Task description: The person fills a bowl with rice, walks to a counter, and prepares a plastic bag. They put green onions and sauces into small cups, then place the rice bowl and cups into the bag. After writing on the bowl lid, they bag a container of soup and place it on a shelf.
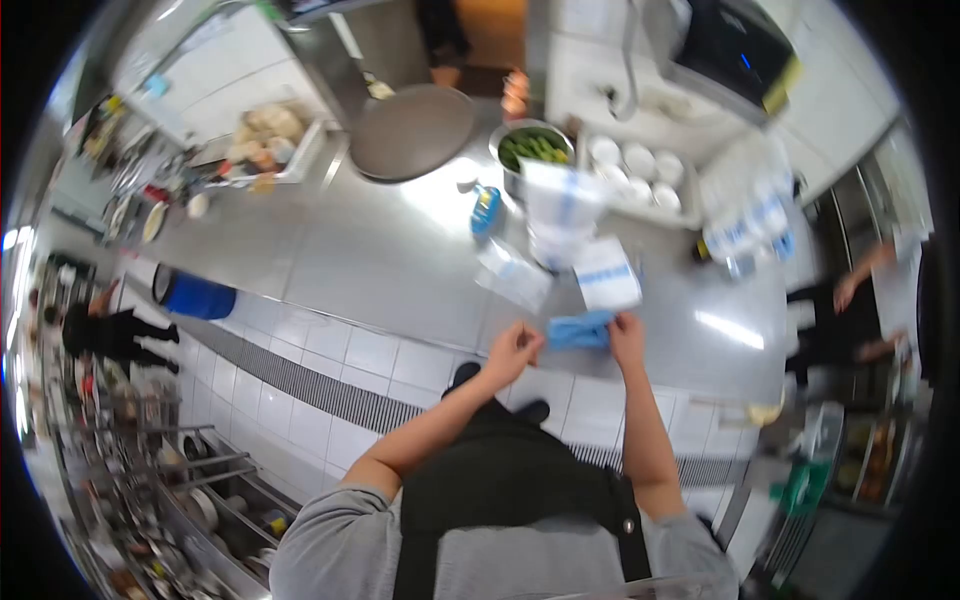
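Observation:
Near the front edge of a steel counter (350, 250), a light blue cloth-like item (580, 330) is stretched out level. My right hand (627, 338) pinches its right end. My left hand (516, 350) is at its left end with fingers curled together; whether it grips the item is too small to tell. Just beyond lie a white packet with blue print (607, 273) and a clear plastic packet (514, 276). Behind them stands a white bag with blue marks (562, 205), and a blue bottle-like object (485, 211) lies to its left.
A round dark tray (412, 132), a pot of greens (532, 148) and a bin of white-lidded containers (640, 210) sit farther back. One person (120, 330) stands far left; another's arm (865, 275) shows at right. A blue bucket (200, 296) lies left.

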Demonstrator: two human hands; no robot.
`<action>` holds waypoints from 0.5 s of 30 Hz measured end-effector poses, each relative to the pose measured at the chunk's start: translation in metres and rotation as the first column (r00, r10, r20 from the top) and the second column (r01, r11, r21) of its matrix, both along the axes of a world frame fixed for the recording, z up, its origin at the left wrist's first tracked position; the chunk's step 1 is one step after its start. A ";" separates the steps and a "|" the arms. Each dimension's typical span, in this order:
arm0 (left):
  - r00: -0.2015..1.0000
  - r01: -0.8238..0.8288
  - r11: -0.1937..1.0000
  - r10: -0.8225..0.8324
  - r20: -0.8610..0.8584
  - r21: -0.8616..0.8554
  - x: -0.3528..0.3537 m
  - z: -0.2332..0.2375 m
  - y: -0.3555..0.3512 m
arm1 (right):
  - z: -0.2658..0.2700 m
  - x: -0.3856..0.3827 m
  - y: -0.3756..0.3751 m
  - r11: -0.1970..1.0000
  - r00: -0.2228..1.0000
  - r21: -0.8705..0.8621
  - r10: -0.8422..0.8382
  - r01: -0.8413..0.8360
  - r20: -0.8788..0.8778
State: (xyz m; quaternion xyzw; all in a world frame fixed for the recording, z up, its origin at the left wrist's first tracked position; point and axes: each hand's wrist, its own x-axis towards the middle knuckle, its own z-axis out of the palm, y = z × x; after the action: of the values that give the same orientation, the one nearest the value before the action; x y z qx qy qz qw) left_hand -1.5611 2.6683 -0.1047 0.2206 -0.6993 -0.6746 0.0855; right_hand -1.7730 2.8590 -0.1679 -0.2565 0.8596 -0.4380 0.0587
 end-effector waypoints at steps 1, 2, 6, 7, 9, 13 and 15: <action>0.997 -0.075 0.997 0.075 -0.002 0.007 0.008 -0.002 -0.005 | 0.013 0.001 0.001 1.000 0.997 0.029 -0.009 0.012 -0.077; 0.990 -0.138 0.990 0.138 -0.017 0.038 0.015 -0.007 -0.011 | 0.004 -0.003 0.007 0.997 0.999 0.082 -0.004 0.007 -0.035; 0.975 -0.220 0.975 0.220 -0.022 0.014 0.036 -0.004 -0.045 | 0.015 0.004 0.002 0.990 0.990 0.137 0.038 -0.019 -0.134; 0.978 -0.207 0.978 0.207 -0.007 -0.005 0.037 -0.004 -0.052 | 0.031 0.015 -0.002 0.997 0.965 0.071 0.011 0.008 -0.260; 0.985 -0.170 0.985 0.170 0.020 -0.034 0.031 -0.006 -0.062 | 0.074 0.036 -0.018 0.992 0.911 0.031 -0.097 0.119 -0.401; 0.997 -0.070 0.979 0.065 -0.033 -0.192 0.009 -0.004 -0.068 | 0.109 0.071 -0.061 0.993 0.904 0.114 0.033 0.017 -0.427; 0.998 0.044 0.979 -0.053 -0.037 -0.199 -0.002 0.005 -0.073 | 0.104 0.086 -0.087 0.938 0.865 0.195 0.340 -0.285 -0.369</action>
State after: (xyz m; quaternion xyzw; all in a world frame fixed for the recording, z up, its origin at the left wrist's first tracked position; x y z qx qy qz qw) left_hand -1.5631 2.5954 -0.1002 0.1796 -0.7660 -0.6082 0.1053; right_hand -1.6866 2.7724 -0.0643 -0.4714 0.8278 -0.3027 -0.0297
